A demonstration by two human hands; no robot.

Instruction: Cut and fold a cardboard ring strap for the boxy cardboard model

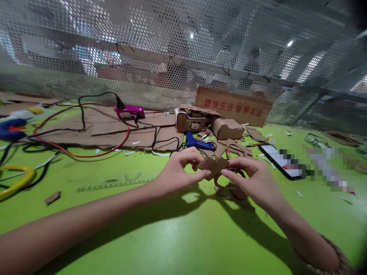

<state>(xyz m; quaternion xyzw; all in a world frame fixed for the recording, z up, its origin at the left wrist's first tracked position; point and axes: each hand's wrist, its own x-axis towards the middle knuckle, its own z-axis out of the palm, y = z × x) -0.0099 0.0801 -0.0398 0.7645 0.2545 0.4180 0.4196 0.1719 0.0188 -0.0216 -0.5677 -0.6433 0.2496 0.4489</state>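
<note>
Between my two hands, a small piece of brown cardboard (213,167) is held up above the green table. My left hand (183,170) pinches its left edge with thumb and fingers. On the right edge, the thumb and fingers of my right hand (255,177) are closed on the same piece. Just behind the hands lies a blue glue gun (199,142). Cut cardboard scraps (236,193) lie on the table beneath and behind my right hand.
Behind stand cardboard constructions (229,129) and a printed cardboard strip (233,106). A purple power strip (130,112) with looping cables is at back left, a clear ruler (114,183) nearer. To the right lies a phone (282,162). A perforated metal screen (137,72) borders the table.
</note>
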